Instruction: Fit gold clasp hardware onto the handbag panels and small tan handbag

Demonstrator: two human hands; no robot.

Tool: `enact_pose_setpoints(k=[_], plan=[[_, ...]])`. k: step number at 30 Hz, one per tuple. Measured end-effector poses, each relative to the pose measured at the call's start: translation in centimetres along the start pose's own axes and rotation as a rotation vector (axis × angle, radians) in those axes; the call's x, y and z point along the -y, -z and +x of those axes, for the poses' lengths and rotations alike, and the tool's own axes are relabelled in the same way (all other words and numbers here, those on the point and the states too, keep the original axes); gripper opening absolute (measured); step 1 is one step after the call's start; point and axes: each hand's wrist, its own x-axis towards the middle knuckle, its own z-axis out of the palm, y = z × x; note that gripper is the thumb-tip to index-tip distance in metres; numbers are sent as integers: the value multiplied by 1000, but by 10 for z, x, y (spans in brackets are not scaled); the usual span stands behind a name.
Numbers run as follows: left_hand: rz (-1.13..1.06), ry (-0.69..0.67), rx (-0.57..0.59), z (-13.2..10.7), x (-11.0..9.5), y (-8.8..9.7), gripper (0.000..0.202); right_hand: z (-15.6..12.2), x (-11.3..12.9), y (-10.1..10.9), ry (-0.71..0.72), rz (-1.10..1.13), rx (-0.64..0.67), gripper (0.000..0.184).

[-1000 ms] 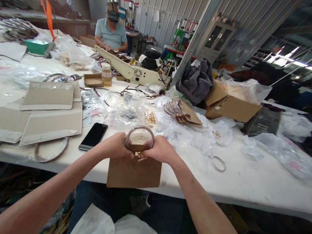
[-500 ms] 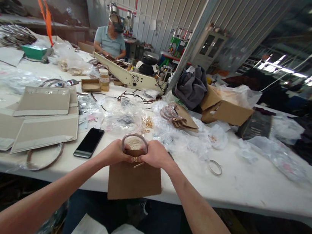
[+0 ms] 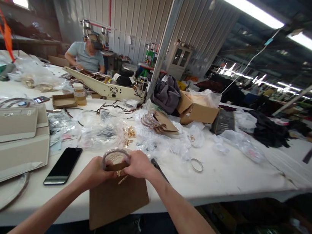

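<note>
White bench (image 3: 237,174), corrugated wall (image 3: 130,6); near edge: left hand (image 3: 95,172), right hand (image 3: 138,164), both pinching ring handle (image 3: 117,152) of brown panel (image 3: 118,200).

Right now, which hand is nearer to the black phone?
Left. The left hand grips the brown bag just right of the phone; the right hand grips it farther right.

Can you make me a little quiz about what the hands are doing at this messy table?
1. True or false: the left hand and the right hand both grip the top of the brown bag piece.
2. What lies on the table to the left of the hands? A) a black phone B) a banana C) a red cup
3. What shape is the handle on top of the bag piece?
Key: 1 true; 2 A; 3 a round ring.
</note>
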Motion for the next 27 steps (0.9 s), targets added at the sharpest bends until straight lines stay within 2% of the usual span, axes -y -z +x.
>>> enact_pose_setpoints(k=[5,8,14,16,18,20,23,25,27], plan=[[76,20,-22,5,6,-3,30,7,-2,-8,62,-100,-57,10],[118,53,-28,9,7,-3,28,13,-8,-15,46,-42,-51,9],[-5,138,110,9,0,6,35,25,-33,-9,72,423,236,27],[-122,159,170,4,-2,13,38,30,-41,-7,86,501,289,31],[-220,158,170,-5,-1,18,43,35,-47,-7,102,545,328,34],[-259,170,72,-18,4,19,52,39,-55,-10,109,558,322,38],[-213,198,-145,-38,17,11,60,44,-69,-12,148,552,241,47],[-150,192,-288,-46,26,1,65,51,-81,-9,159,420,109,44],[-92,188,-411,-51,31,-8,72,65,-89,-4,96,197,-61,32]])
